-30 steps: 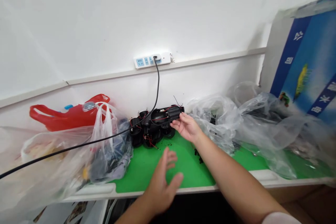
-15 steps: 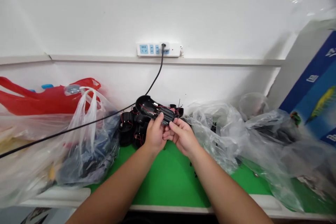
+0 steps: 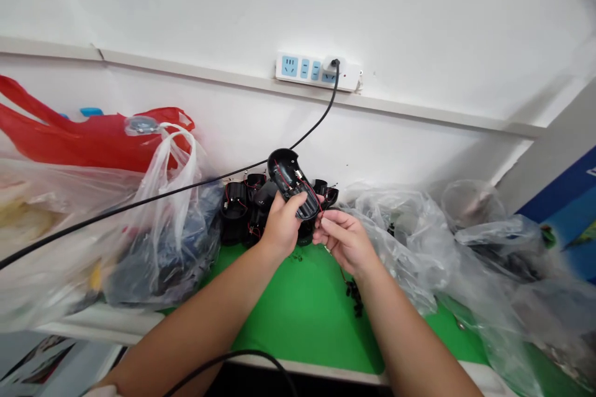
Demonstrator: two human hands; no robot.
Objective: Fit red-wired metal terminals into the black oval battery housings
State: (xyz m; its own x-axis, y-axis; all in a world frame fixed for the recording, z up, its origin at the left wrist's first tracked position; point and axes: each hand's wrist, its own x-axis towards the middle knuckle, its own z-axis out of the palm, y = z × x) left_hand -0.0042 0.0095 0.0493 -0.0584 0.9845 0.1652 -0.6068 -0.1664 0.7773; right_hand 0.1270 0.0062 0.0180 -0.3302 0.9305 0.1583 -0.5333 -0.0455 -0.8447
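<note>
My left hand (image 3: 285, 222) is closed round a black plastic housing (image 3: 289, 175), its thumb across the lower part. The housing is hollow side up, with red wires and small metal contacts inside. Just right of its lower end, my right hand (image 3: 343, 237) pinches a thin red wire (image 3: 320, 216) between thumb and fingers. Behind and left of my hands are more black housings (image 3: 234, 201) with red wires. Small black parts (image 3: 354, 298) lie on the green mat (image 3: 298, 310) beside my right forearm.
A white bag (image 3: 162, 236) and a red bag (image 3: 93, 142) are on the left. Clear plastic bags (image 3: 410, 236) lie on the right, near a blue box (image 3: 559, 198). A black cable (image 3: 186, 187) runs from the power strip (image 3: 319, 71) across the left.
The view has tilted and shifted. The housing has turned more upright in my left hand. My right hand has moved off the housing to the red wire.
</note>
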